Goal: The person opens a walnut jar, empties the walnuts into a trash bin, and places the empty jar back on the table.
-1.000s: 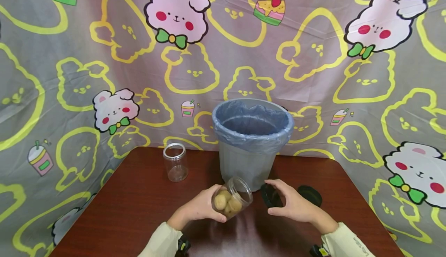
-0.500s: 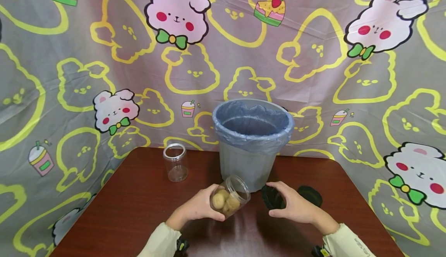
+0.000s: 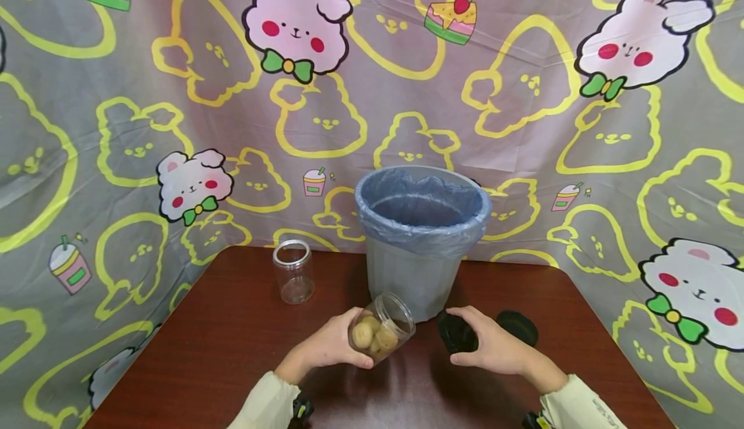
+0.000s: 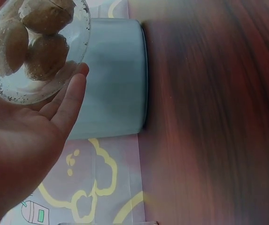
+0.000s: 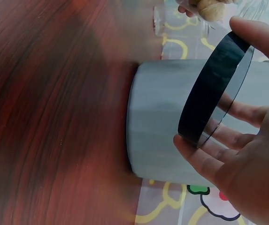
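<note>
My left hand (image 3: 328, 345) grips a clear plastic jar (image 3: 402, 316), tilted so its uncovered mouth points up and to the right. Inside lie several round, tan-brown walnuts (image 3: 372, 336), seen through the jar's bottom in the left wrist view. A short way to the right, my right hand (image 3: 496, 346) holds a black-rimmed round lid (image 5: 211, 89) by its edge, thumb on one side and fingertips on the other. In the right wrist view the lid's middle looks transparent. A gap separates lid and jar. Both are held over the table in front of the bin.
A grey bin (image 3: 407, 280) with a blue liner bag (image 3: 421, 238) stands behind the hands. To its left is another clear jar (image 3: 295, 280) with a silvery rim. A second black lid (image 3: 518, 327) rests on the brown table (image 3: 232, 338), beyond the right hand. A patterned cloth (image 3: 517, 138) hangs behind.
My left hand has shifted slightly left with the jar. My right hand has drifted a little down and right, and the lid has turned slightly in it.
</note>
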`<state>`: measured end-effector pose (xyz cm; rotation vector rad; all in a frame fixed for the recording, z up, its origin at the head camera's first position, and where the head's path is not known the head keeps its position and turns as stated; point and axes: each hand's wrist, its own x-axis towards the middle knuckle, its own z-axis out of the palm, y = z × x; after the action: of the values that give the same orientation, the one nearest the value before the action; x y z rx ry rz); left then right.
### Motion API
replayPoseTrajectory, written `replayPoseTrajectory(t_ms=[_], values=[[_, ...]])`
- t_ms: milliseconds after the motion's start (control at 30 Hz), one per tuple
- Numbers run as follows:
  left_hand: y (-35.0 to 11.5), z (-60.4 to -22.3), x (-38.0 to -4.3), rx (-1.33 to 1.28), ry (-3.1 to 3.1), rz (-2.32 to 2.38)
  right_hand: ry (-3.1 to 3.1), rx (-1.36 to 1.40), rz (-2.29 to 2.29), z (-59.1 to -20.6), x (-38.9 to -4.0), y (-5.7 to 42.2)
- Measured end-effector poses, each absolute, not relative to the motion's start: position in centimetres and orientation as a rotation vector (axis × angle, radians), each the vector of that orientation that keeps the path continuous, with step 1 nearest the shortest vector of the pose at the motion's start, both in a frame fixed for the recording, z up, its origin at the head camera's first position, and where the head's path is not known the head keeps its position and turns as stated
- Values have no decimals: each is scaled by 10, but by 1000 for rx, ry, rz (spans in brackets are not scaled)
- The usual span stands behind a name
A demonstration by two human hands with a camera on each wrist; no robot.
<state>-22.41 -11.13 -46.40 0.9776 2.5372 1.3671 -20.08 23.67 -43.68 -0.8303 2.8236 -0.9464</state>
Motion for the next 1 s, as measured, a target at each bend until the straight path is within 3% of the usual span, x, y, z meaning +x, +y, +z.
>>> replayPoseTrajectory(t_ms=[1000], values=[[-121, -463, -227, 949, 2549, 1361, 2856, -756, -814, -448, -202, 239]])
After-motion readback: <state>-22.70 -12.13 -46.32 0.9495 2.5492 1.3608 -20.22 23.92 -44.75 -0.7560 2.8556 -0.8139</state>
